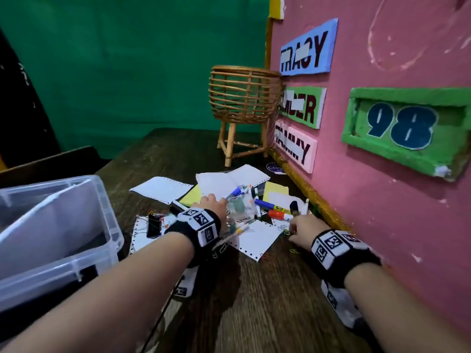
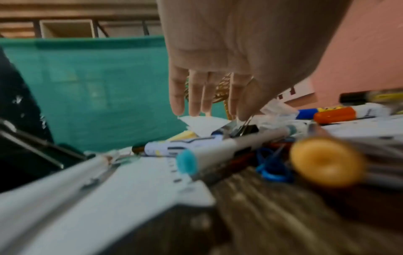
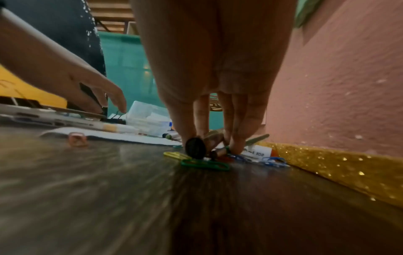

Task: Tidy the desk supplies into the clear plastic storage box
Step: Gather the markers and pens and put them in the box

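Observation:
The clear plastic storage box (image 1: 63, 261) stands open at the left. Desk supplies lie heaped on paper sheets (image 1: 254, 235): a blue marker (image 1: 267, 204), an orange marker (image 1: 279, 215), a small clear case (image 1: 239, 203) and coloured paper clips (image 3: 205, 165). My left hand (image 1: 214, 203) reaches down into the heap; thumb and forefinger (image 2: 240, 117) pinch the wire handle of a black binder clip (image 2: 244, 129). Close to the pink board, my right hand (image 1: 297, 229) points its fingers (image 3: 209, 146) down and grips a black marker (image 3: 196, 150). Other pens lie beside it.
A wicker basket stand (image 1: 244, 98) stands at the back of the dark wooden table (image 1: 254, 301). The pink board (image 1: 382, 174) with a gold glitter strip (image 1: 318, 200) walls off the right side. Another black binder clip (image 1: 154, 225) lies on paper near the box.

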`<action>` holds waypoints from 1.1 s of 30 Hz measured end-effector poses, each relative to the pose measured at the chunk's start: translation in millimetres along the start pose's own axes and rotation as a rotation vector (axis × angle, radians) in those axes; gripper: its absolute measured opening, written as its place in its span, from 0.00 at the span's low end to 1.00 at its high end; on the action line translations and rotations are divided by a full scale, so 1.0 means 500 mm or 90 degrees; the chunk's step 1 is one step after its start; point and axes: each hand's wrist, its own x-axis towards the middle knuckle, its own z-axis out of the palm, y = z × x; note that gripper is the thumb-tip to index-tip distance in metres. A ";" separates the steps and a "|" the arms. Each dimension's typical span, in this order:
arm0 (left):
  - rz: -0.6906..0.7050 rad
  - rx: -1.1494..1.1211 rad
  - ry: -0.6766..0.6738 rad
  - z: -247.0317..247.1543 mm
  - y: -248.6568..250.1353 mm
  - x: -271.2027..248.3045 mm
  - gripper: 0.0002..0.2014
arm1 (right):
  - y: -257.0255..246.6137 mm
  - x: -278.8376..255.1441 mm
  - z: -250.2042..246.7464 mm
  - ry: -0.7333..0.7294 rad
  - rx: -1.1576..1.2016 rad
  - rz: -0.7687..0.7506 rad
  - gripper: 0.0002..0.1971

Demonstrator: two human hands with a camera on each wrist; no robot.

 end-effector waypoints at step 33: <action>0.361 -0.066 0.085 -0.007 0.102 -0.149 0.22 | -0.035 -0.041 -0.035 0.272 0.343 0.076 0.08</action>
